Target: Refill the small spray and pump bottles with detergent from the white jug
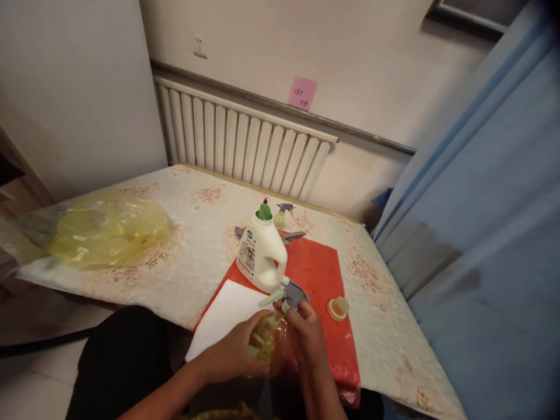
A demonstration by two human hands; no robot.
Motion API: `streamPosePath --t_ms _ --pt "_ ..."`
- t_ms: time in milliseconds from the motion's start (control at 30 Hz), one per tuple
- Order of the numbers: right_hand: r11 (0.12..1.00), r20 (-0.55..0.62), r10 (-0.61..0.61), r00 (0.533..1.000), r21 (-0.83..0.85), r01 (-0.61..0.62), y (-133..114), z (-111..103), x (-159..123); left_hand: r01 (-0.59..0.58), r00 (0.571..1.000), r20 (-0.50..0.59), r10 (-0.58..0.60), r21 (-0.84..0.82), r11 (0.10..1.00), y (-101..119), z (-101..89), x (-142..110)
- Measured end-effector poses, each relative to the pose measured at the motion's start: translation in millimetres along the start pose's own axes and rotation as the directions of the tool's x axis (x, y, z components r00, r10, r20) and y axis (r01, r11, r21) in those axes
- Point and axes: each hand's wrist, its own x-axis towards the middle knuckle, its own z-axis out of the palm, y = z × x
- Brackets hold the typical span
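Note:
A clear spray bottle (265, 337) with some yellowish liquid is wrapped by the fingers of my left hand (236, 349), near the table's front edge. At its neck my right hand (306, 335) is closed on the grey and pale green spray head (296, 293). Whether the spray head is screwed tight cannot be made out. Just behind stands a large cream jug (266, 256) with a handle and a label, its mouth uncapped and something green (264, 212) in it. A translucent cap (338, 308) lies to the right of my right hand.
Under the jug are a red pad (312, 262) and a white sheet (227, 312). Behind it stands another spray bottle (280, 219), with a grey spray head (294, 236) nearby. A yellow plastic bag (109, 230) lies left on the flowered tablecloth (192, 233). A blue curtain (476, 221) hangs right.

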Motion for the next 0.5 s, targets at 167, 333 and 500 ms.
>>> streamPosePath --t_ms 167,333,500 --pt "0.998 0.17 0.018 0.985 0.057 -0.028 -7 -7 -2 0.003 0.982 0.186 0.046 -0.254 0.967 -5 0.1 0" --pt "0.996 0.07 0.062 0.996 0.056 -0.066 -10 -1 -3 -0.023 0.984 0.164 0.076 -0.303 0.953 -1 4.1 1" --pt "0.998 -0.089 0.028 0.996 0.053 -0.023 0 1 0 0.046 0.998 -0.051 -0.049 -0.045 0.998 2 8.3 1"
